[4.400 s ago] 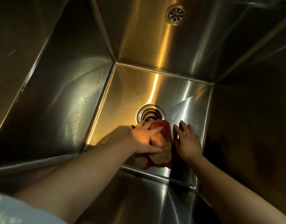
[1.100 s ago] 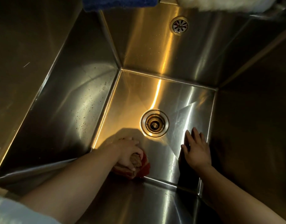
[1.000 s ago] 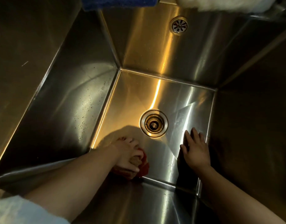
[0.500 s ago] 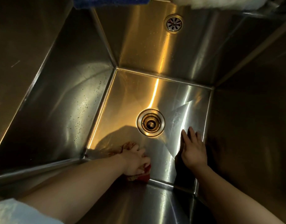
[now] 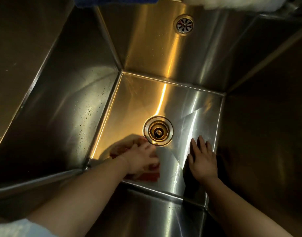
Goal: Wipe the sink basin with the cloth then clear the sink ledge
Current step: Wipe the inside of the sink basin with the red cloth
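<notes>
Cloth [image 5: 152, 176] on the sink basin [image 5: 181, 103] floor, beside the drain [image 5: 158, 130].
My left hand [image 5: 140, 159] presses it, blurred fingers [image 5: 147, 147] seemingly curled over it; my right hand [image 5: 202, 162] lies flat nearby, fingers straight.

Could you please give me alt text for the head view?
The left hand holds a red and tan cloth against the floor of a deep stainless steel sink beside its round drain; the right hand lies flat nearby.
</notes>
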{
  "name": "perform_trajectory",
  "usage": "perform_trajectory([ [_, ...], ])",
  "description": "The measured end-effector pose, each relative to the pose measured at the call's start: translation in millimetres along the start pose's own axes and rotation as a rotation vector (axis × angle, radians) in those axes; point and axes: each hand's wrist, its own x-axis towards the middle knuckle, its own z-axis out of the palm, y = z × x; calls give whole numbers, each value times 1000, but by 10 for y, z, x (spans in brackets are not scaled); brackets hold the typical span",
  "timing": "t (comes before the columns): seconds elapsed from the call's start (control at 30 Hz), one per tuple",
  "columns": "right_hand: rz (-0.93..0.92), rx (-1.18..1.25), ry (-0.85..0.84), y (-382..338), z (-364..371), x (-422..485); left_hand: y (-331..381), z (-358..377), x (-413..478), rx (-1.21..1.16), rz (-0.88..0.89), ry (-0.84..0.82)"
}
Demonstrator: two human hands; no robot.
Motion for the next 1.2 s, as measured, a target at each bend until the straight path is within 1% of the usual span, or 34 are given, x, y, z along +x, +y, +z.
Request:
perform_trajectory([
  [0.1, 12, -9, -2, -19, 16, 4, -409, -94, -99, -149, -375, 90],
  [0.17, 13, -22, -3, -21, 24, 3, -688, -116, -244, -189, -625, 196],
  [0.2, 12, -23, -3, -18, 26, 0, -781, -107, -305, -229, -705, 238],
  [0.23, 12, -21, -3, -15, 24, -2, -829, -93, -337, -258, -741, 254],
  [0.37, 12, -19, -4, -23, 12, -7, -725, -81, -297, -194, -713, 172],
  [0.43, 9, -24, -1, -26, -2, -8, -636, -61, -251, -166, -632, 141],
  [0.57, 11, -32, -8, -35, -8, -20, -488, -20, -182, -178, -395, 120],
  [0.67, 12, -30, -10, -34, -7, -19, -520, -81, -127, -76, -335, 94],
  [0.73, 17, -31, -16, -33, -9, -15, -618, -186, -101, 14, -341, 86],
  [0.83, 23, -29, -18, -47, 2, -19, -785, -400, -86, 74, -406, 78],
  [0.93, 28, -33, -12, -60, 10, -24, -933, -526, -98, 125, -488, 146],
  [1.0, 29, -28, -10, -60, 8, -23, -1000, -495, -108, 128, -534, 142],
  [1.07, 29, -20, -10, -57, 3, -17, -1039, -402, -122, 92, -600, 71],
  [1.13, 30, -18, -14, -58, 3, -12, -1046, -325, -146, -48, -639, 17],
  [1.2, 32, -17, -16, -62, 9, -10, -1030, -285, -170, -174, -630, 3],
])
